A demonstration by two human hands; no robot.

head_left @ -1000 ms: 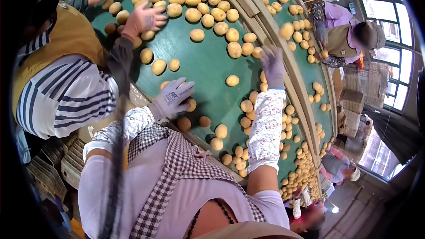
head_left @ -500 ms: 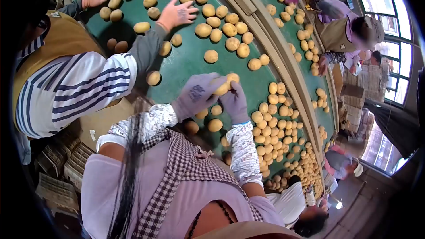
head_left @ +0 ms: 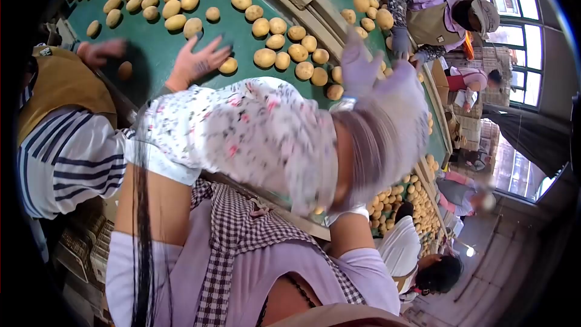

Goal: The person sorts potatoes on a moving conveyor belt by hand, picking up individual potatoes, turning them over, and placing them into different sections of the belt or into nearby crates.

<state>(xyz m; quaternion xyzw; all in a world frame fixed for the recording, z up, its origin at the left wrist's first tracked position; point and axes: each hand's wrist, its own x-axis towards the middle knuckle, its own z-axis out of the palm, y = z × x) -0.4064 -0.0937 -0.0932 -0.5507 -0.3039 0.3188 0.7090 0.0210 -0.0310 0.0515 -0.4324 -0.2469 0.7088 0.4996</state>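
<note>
My left arm, in a floral sleeve, crosses in front of me to the right. At its end my left hand [head_left: 396, 115], in a grey-purple glove, is smeared by motion, and its fingers do not show clearly. Just beyond it my right hand [head_left: 361, 71], gloved alike, reaches over the green belt [head_left: 242, 63] with its fingers apart and no potato visible in it. My left sleeve hides most of my right forearm. Beside the right hand lie potatoes [head_left: 304, 71] on the belt. More potatoes [head_left: 387, 203] are partly hidden below my left hand.
At left, a co-worker's gloved hand [head_left: 196, 63] is spread over the belt near several potatoes; their other hand [head_left: 101, 52] is blurred. A wooden divider [head_left: 302, 12] runs along the belt. Across it, another person [head_left: 433, 18] bends over potatoes. Crates [head_left: 82, 242] stand at lower left.
Both my hands have moved right and away from in front of me, where they held potatoes. My left arm now crosses over the right. The potatoes and the co-workers' hands have shifted.
</note>
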